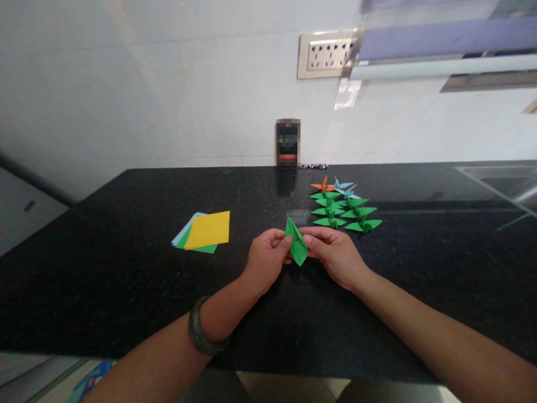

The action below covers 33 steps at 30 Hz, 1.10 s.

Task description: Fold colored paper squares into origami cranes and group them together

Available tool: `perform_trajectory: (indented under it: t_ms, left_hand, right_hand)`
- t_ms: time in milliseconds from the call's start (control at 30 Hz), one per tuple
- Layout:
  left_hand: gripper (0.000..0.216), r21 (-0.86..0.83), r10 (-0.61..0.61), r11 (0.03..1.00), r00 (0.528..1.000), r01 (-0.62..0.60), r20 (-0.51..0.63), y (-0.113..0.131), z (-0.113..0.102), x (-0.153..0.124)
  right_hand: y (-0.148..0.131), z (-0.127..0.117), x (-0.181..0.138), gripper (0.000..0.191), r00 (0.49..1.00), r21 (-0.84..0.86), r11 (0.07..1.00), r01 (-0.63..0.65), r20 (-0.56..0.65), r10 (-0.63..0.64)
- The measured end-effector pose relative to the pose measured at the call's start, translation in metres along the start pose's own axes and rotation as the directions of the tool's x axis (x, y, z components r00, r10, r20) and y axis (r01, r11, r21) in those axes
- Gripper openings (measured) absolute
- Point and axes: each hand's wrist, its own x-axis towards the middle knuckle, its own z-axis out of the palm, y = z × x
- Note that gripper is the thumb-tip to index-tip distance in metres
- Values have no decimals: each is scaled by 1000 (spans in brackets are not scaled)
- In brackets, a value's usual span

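A partly folded piece of green origami paper (297, 246), shaped like a narrow diamond, is held above the dark countertop. My left hand (268, 254) pinches its left side, thumb on the near face and fingers behind. From the other side, my right hand (335, 252) grips the right edge between thumb and fingers. Just beyond my right hand stand several folded green paper cranes (363, 224) in two columns. An orange paper crane (324, 185) and light blue paper cranes (348, 192) are at their far end.
Left of my hands lies a loose stack of square paper (210, 229), yellow on top with green and blue beneath. A phone (288, 143) leans upright against the wall, a beaded strap (314, 166) beside it. A socket panel (329, 54) is on the wall. The black countertop (126, 280) has a near edge.
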Motion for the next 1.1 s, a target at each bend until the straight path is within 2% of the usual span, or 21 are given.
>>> perform_trajectory:
  t_ms: [167,300,467,633,900,1000,1100]
  left_hand:
    - [21,74,6,997,996,-13,93,1,-1,0]
    - [19,88,-1,996,993,-9,117,1,0,-1]
    - [18,99,19,995,998,-24,52,3,0,-2]
    - [20,124,56,991,998,-50,-43,3,0,-2]
    - [18,245,207,948,978,-203,7,0,0,-2]
    - [17,279,220,937,976,-209,-7,0,0,-3]
    - [17,294,216,935,976,-197,-33,1,1,-4]
  right_hand:
    - [-2,1,-1,28,999,-58,998,2,-53,-5]
    - [-4,2,-2,29,998,-107,994,-3,-60,-3]
    - [-2,1,-1,30,993,-129,991,48,-103,-61]
    - [-3,1,-2,34,999,-180,984,-13,-37,7]
    - [-1,4,-5,23,991,-527,844,103,-15,-131]
    - [-1,3,-6,21,986,-615,776,138,13,-165]
    - [-1,4,-7,16,990,-628,769,122,25,-137]
